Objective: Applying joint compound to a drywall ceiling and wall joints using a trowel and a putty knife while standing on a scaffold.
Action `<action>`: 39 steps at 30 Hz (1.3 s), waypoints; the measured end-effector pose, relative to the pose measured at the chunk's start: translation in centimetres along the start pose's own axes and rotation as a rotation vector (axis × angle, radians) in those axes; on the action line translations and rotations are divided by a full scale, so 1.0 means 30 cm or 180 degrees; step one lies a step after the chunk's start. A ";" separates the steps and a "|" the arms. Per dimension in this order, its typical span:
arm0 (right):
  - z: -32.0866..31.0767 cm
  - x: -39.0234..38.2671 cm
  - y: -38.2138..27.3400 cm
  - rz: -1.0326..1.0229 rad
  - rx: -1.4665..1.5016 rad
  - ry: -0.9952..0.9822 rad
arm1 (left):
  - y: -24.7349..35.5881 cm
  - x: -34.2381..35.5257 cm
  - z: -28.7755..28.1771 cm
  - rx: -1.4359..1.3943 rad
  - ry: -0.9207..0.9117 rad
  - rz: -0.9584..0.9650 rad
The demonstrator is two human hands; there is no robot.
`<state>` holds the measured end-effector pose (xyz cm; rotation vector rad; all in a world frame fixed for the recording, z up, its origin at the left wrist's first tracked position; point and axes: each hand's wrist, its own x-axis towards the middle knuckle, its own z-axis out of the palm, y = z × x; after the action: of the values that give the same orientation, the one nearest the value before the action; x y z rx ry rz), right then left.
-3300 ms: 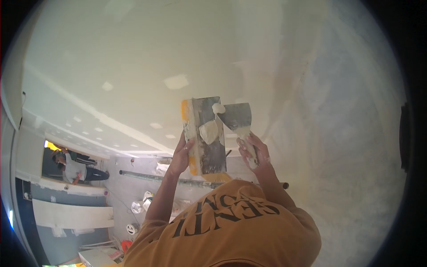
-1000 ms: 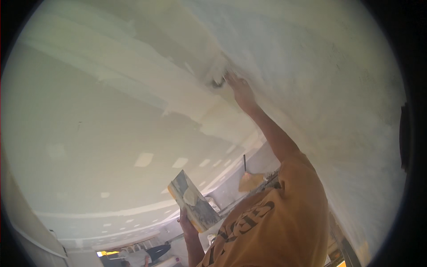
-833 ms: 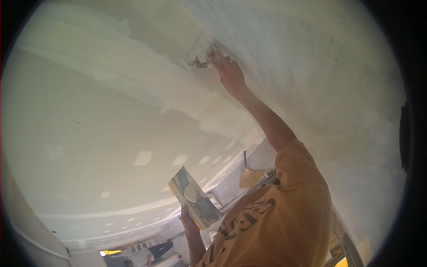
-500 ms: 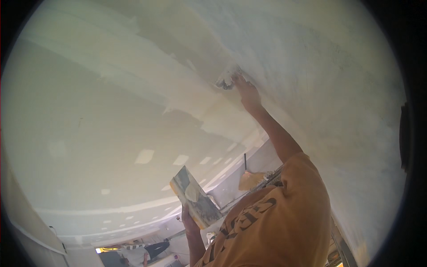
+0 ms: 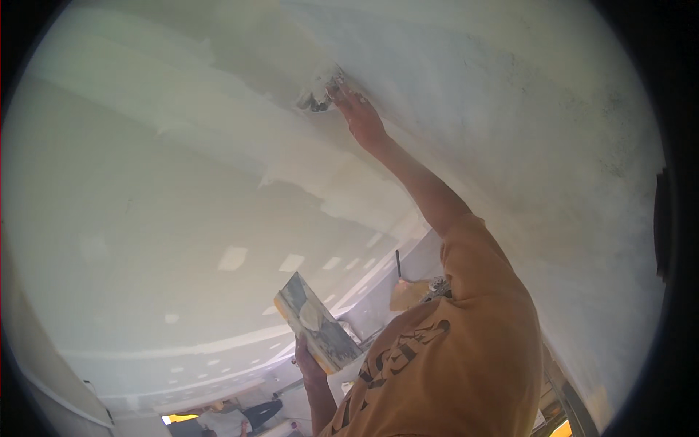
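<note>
My right hand (image 5: pixel 358 113) is raised overhead, shut on a putty knife (image 5: pixel 317 98) whose blade presses flat against the white plastered surface (image 5: pixel 240 44). A band of fresh, paler compound (image 5: pixel 306 160) runs below and left of the blade. Lower down, my left hand (image 5: pixel 309 363) grips from beneath a rectangular board (image 5: pixel 317 331) with yellow edges. The board is grey and smeared, with a dab of white compound near its middle. It is tilted and held by my chest, against my orange shirt (image 5: pixel 451 364).
A white ceiling (image 5: pixel 145 240) with several bright rectangular light patches fills the left. Another person (image 5: pixel 218 419) stands far off at the bottom edge. A dark thin rod (image 5: pixel 398 266) and a yellowish object (image 5: pixel 408 293) sit behind my shoulder.
My right hand has swept the knife up and to the left along the surface. The board in my left hand has barely moved.
</note>
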<state>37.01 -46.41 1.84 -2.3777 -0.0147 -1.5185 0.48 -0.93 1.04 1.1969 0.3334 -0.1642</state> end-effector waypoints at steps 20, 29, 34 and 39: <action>0.128 -0.558 0.167 0.0252 -0.0383 -0.1005 | -0.015 -0.002 -0.017 0.0099 0.0497 -0.0015; -0.077 0.039 -0.011 0.0115 -0.0077 0.0096 | -0.009 -0.012 0.007 0.0260 0.0528 -0.0009; -0.146 0.146 -0.057 0.0305 -0.0504 -0.0740 | -0.006 -0.017 0.012 0.0073 0.0486 -0.0027; -0.115 -0.067 -0.038 0.0318 -0.0912 -0.1199 | 0.044 -0.029 0.049 0.0000 -0.0076 -0.0234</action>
<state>32.89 -45.94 1.69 -2.8107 0.2469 -1.0688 0.29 -1.87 3.00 1.1825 0.3569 -0.2421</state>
